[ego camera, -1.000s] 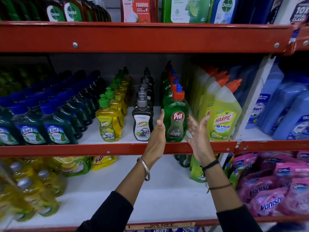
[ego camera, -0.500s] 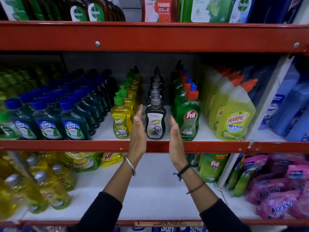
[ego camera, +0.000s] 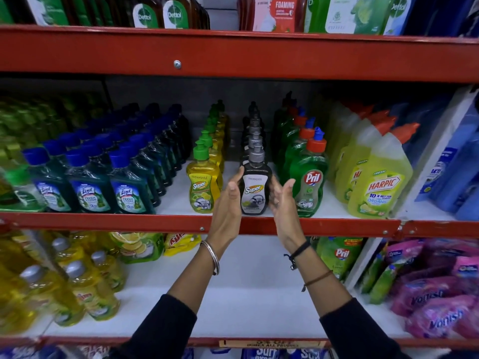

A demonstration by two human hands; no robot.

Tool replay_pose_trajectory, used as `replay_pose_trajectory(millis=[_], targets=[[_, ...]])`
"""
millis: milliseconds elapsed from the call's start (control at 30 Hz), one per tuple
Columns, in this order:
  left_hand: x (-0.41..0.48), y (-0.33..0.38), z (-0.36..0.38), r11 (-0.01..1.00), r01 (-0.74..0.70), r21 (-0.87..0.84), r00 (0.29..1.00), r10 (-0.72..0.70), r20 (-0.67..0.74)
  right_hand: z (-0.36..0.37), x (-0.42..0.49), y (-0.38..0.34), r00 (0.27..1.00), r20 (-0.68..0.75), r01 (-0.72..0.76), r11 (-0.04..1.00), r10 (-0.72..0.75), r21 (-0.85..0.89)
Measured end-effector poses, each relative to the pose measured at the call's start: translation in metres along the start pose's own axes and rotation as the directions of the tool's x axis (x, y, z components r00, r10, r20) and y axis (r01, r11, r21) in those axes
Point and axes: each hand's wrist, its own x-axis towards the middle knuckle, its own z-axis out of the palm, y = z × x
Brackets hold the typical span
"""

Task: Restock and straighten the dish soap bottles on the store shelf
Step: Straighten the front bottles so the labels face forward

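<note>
From my head camera, the black Super bottle point(ego camera: 254, 189) stands upright at the front edge of the red-railed middle shelf point(ego camera: 103, 221), heading a single-file row of grey-capped bottles of dark liquid. My left hand point(ego camera: 228, 203) is spread, palm turned inward, just left of that bottle; my right hand point(ego camera: 283, 200) is spread the same way just right of it. Whether my fingertips actually touch its sides I cannot quite tell.

Left of the black bottle stands the yellow Super bottle point(ego camera: 203, 187) with a green cap, holding yellow liquid. Right of it is the green Pril bottle point(ego camera: 309, 187), and beyond that the yellow-green Harpic bottle point(ego camera: 381, 187).

Half a second ago my palms were flat and upright below the black bottle; now they have risen and cup loosely around its body.
</note>
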Motion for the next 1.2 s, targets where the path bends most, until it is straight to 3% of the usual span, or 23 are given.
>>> replay_pose_trajectory(millis=[333, 467, 567, 633, 700, 800, 900, 1200], targets=[[-0.002, 0.001, -0.006, 0.999, -0.012, 0.043, 1.0, 0.011, 0.019, 0.009, -0.004, 0.002, 0.994, -0.094, 0.065, 0.997, -0.062, 0.033], [-0.018, -0.004, -0.015, 0.976, -0.211, 0.044, 0.953, 0.216, -0.214, 0.026, -0.024, 0.015, 0.936, -0.173, 0.309, 0.951, -0.306, -0.011], [-0.018, -0.009, -0.039, 0.961, -0.269, 0.065, 0.869, 0.271, -0.413, 0.048, -0.036, 0.026, 0.892, -0.088, 0.435, 0.894, -0.444, -0.104], [-0.01, -0.011, -0.059, 0.976, -0.207, 0.071, 0.881, 0.217, -0.421, 0.066, -0.034, 0.027, 0.918, 0.034, 0.397, 0.915, -0.395, -0.078], [-0.001, -0.011, -0.076, 0.996, -0.093, 0.001, 0.943, 0.089, -0.32, 0.082, -0.024, 0.024, 0.956, 0.117, 0.274, 0.961, -0.267, -0.043], [0.006, -0.012, -0.096, 1.0, 0.006, -0.019, 0.991, -0.008, -0.131, 0.099, -0.004, 0.016, 0.985, 0.143, 0.097, 0.995, -0.097, 0.009], [0.006, -0.009, -0.104, 0.999, 0.032, 0.017, 0.999, -0.031, -0.018, 0.104, 0.009, 0.011, 0.981, 0.193, 0.009, 0.998, -0.02, 0.059], [0.0, -0.004, -0.108, 0.997, 0.032, 0.073, 0.999, -0.032, 0.002, 0.095, 0.008, 0.006, 0.974, 0.222, -0.054, 0.997, 0.04, 0.056]])
